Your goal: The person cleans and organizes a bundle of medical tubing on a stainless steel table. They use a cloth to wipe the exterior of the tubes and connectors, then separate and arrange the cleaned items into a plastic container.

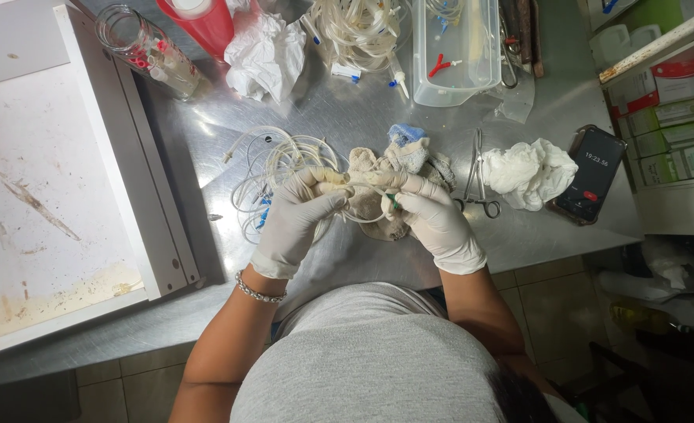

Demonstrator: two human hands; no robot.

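Observation:
Both my hands wear white gloves and meet over a steel table. My left hand pinches a length of clear plastic tubing whose loose coil lies just beyond it. My right hand grips the same tubing near a small green part. Under and behind my fingers lies a crumpled beige cloth with a blue patch on top.
Metal forceps lie right of the cloth, then a crumpled white tissue and a phone. At the back stand a glass jar, a red cup, more tubing and a clear plastic tub. A white board fills the left.

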